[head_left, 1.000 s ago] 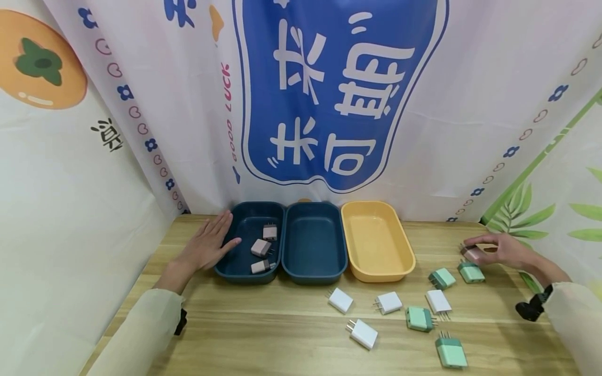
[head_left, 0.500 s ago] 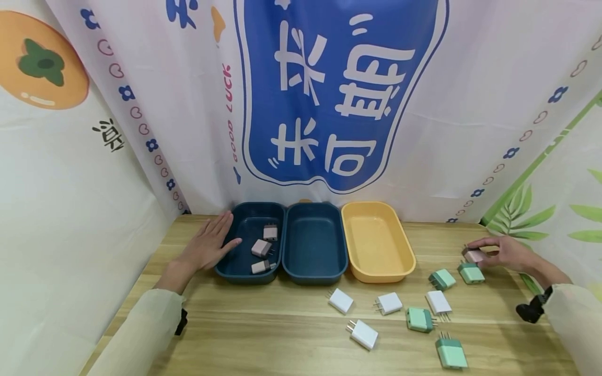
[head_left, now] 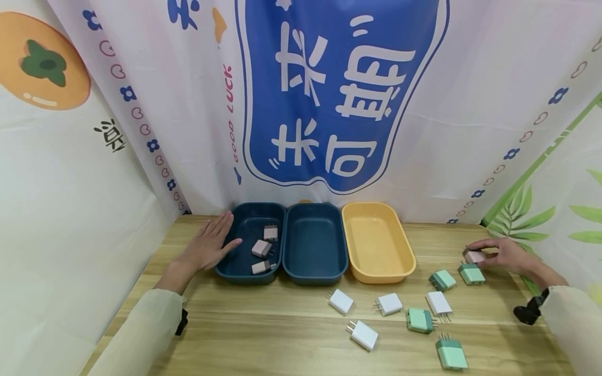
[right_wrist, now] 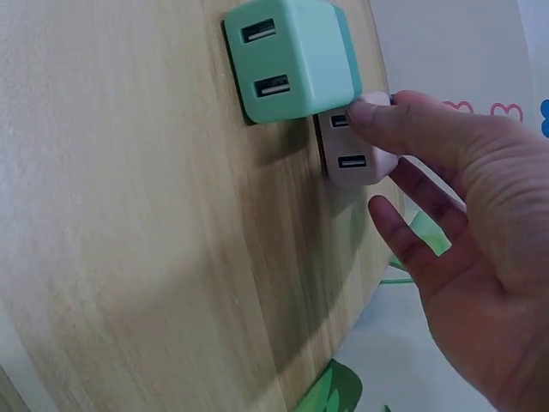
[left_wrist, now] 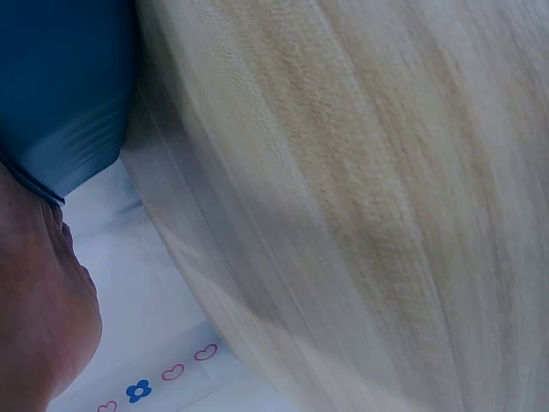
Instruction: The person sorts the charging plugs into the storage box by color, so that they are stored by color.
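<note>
My left hand rests on the left rim of the left dark blue bin, fingers straight and thumb over the edge. Inside that bin lie three pinkish charger plugs, one of them a middle charger plug. At the far right of the table, my right hand pinches a pink-and-brown charger plug between thumb and fingers. The right wrist view shows the thumb on this pink plug, its two USB ports facing the camera. A green charger plug stands right beside it.
A second dark blue bin and a yellow bin stand in a row with the first. Several white charger plugs and green charger plugs lie scattered on the wooden table. A printed curtain hangs behind.
The pink charger plug and my right fingers have shifted slightly to the right and nearer; more of the plug shows. My left hand stays on the bin's rim.
</note>
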